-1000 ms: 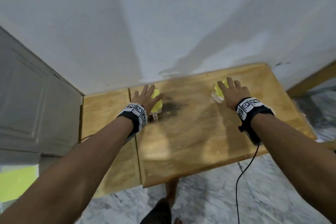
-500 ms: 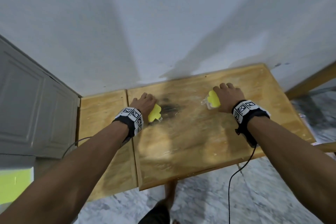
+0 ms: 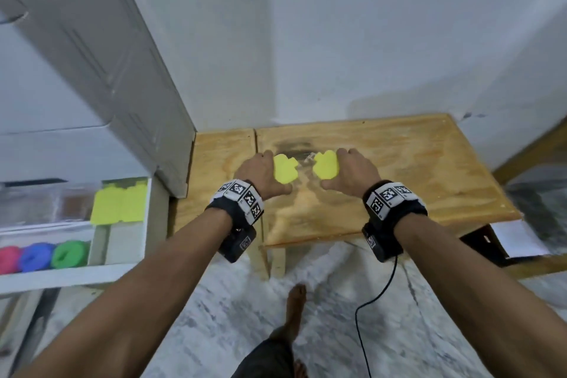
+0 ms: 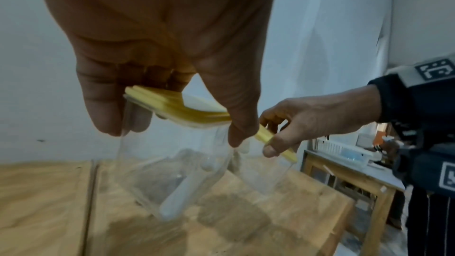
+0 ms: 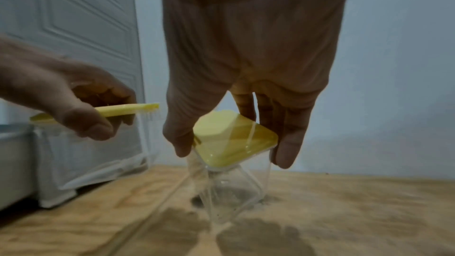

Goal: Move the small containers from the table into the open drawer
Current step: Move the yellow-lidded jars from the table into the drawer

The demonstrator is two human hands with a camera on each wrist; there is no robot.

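Observation:
Two small clear containers with yellow lids hang just above the wooden table [image 3: 414, 169], close together. My left hand [image 3: 271, 173] grips the left container [image 3: 285, 169] from above by its lid rim; the left wrist view shows fingers and thumb [image 4: 236, 133] round the lid [image 4: 177, 107], the clear body [image 4: 177, 172] tilted off the wood. My right hand [image 3: 343, 170] grips the right container [image 3: 326, 166] the same way, its lid [image 5: 234, 137] between thumb and fingers [image 5: 285, 151]. The open white drawer [image 3: 76, 276] is at the left.
The drawer holds yellow-lidded containers [image 3: 119, 205] and pink, blue and green round things [image 3: 40, 256]. A tall grey cabinet [image 3: 107, 70] stands between drawer and table. Marble floor, my foot [image 3: 296, 301] and a black cable [image 3: 368, 301] lie below. Papers [image 3: 518, 238] sit at the right.
Both hands closed round the containers, lifted them off the table and brought them together towards the table's left part. My view swung left and down, bringing the drawer in.

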